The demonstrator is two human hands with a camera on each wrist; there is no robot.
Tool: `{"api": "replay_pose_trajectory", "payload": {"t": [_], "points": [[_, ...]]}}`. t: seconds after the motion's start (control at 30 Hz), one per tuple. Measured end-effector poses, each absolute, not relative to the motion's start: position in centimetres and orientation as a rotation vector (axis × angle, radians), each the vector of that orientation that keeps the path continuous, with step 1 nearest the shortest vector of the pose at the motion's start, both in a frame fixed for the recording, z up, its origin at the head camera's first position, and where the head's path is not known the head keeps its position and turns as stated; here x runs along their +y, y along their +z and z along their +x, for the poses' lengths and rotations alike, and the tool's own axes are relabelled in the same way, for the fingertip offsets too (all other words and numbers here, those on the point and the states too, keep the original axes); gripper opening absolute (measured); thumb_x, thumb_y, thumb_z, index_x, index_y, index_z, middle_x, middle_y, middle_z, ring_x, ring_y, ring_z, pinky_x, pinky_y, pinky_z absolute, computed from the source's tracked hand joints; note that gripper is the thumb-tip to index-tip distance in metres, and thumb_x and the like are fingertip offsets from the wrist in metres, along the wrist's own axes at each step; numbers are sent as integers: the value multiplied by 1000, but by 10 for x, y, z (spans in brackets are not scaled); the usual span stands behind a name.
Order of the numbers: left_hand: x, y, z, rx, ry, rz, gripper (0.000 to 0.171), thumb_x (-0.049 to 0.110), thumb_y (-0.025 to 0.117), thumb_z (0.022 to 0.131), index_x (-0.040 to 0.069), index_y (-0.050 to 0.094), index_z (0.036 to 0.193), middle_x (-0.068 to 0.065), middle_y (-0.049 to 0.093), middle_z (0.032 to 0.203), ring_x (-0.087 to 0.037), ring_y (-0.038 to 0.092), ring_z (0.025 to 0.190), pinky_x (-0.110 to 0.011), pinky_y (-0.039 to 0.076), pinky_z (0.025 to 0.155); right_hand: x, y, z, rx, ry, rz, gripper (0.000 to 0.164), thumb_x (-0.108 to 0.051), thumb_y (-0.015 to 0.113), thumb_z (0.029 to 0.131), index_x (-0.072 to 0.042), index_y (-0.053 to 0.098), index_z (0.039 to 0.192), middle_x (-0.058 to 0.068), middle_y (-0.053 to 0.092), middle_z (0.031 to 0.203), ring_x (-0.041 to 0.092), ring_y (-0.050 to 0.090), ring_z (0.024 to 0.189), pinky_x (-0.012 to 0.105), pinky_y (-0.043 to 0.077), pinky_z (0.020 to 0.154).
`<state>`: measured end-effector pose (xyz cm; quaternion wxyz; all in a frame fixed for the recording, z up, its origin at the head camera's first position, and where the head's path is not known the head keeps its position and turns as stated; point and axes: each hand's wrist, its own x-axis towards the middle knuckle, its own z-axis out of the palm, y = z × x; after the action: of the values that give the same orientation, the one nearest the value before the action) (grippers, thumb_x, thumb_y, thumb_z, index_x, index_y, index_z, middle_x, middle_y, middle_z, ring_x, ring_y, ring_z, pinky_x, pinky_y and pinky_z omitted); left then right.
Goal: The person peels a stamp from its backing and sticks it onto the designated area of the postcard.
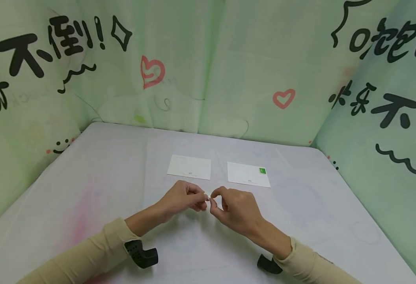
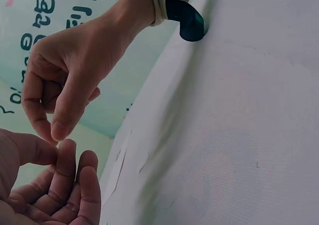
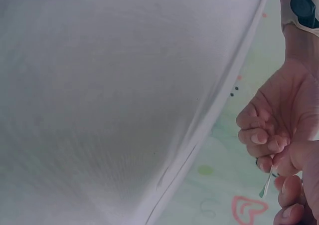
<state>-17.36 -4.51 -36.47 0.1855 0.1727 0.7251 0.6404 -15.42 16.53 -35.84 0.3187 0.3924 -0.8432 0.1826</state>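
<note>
My left hand (image 1: 184, 197) is raised over the table and pinches a small, thin stamp (image 3: 266, 186) between thumb and forefinger. Seen almost edge-on in the right wrist view, it shows a green face and a pale edge. Facing it, my right hand (image 1: 237, 209) has its thumb and forefinger pinched at the same little piece, their tips nearly meeting the left fingertips. In the left wrist view the fingers hide the stamp. Beyond the hands lie two white cards, a left card (image 1: 189, 167) without a stamp and a right card (image 1: 247, 174) with a green stamp (image 1: 262, 170) in its upper right corner.
A white cloth covers the table (image 1: 293, 221). Pale green printed curtains (image 1: 243, 71) stand around its back and sides. A black wrist mount (image 1: 142, 254) sits at the left cuff, and another mount (image 1: 269, 264) at the right cuff.
</note>
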Motion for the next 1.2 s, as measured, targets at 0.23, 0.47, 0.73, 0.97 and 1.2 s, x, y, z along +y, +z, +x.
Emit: {"api": "replay_pose_trajectory", "payload": {"t": [0.23, 0.47, 0.73, 0.97, 1.2], "points": [[-45, -364, -173, 2064, 1778, 502, 22, 13, 68, 97, -8, 74, 99, -6, 75, 77, -15, 72, 78, -32, 60, 78, 167, -360, -157, -2183, 407, 1073, 13, -5, 71, 76, -11, 71, 87, -10, 45, 51, -1, 35, 46, 10, 24, 45], [-45, -363, -172, 2118, 1731, 538, 21, 14, 67, 97, -6, 75, 96, -7, 75, 77, -26, 73, 80, -32, 59, 78, 167, -361, -156, -2138, 385, 1101, 17, -3, 73, 71, -12, 70, 85, -10, 45, 51, -1, 36, 45, 9, 23, 45], [-44, -363, -169, 2182, 1693, 573, 21, 16, 67, 97, -4, 75, 93, -6, 74, 75, -24, 71, 77, -36, 57, 79, 166, -360, -154, -2144, 376, 1083, 20, 2, 73, 68, -12, 69, 83, -10, 45, 50, -3, 35, 46, 9, 23, 44], [-45, -364, -169, 2202, 1679, 569, 19, 12, 67, 94, -6, 74, 93, -5, 73, 74, -15, 66, 71, -33, 54, 73, 171, -358, -155, -2204, 394, 981, 16, 1, 74, 70, -10, 71, 80, -9, 44, 50, -5, 30, 49, 10, 22, 44], [-50, -367, -170, 2250, 1646, 552, 18, 13, 67, 94, -4, 75, 95, -4, 74, 75, -13, 65, 70, -29, 51, 68, 179, -355, -156, -2272, 401, 902, 16, -1, 76, 73, -13, 72, 81, -11, 44, 50, -5, 30, 49, 12, 25, 44]]}}
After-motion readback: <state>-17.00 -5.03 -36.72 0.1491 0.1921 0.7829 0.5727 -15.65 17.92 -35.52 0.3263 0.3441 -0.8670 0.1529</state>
